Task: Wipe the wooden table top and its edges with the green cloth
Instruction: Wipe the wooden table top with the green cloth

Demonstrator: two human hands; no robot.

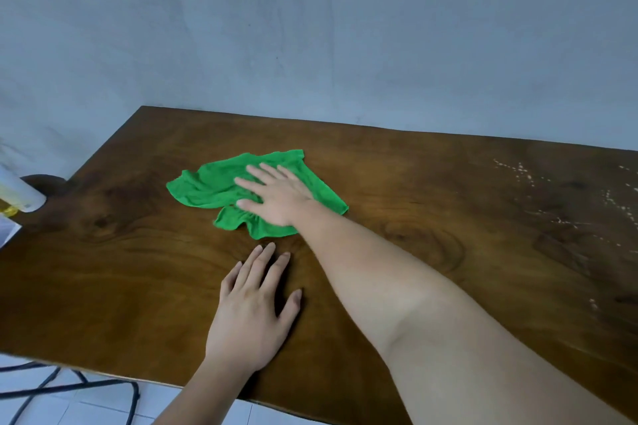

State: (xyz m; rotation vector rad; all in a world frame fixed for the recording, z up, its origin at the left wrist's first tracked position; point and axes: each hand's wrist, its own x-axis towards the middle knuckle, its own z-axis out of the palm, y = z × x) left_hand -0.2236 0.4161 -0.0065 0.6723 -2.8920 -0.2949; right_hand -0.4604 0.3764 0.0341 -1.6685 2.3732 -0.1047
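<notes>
The green cloth (207, 188) lies crumpled on the dark wooden table top (431, 203), left of centre and toward the far edge. My right hand (278, 193) presses flat on the cloth's right half, fingers spread and pointing left, with the forearm crossing the table from the lower right. My left hand (253, 307) rests palm down on bare wood just in front of the cloth, fingers apart, holding nothing.
A pale bottle with yellow liquid (19, 195) sits at the table's left edge. Whitish specks (528, 176) mark the wood at the far right. A grey wall (310, 28) runs behind the table. Black metal legs (69, 386) and white floor tiles show below the near edge.
</notes>
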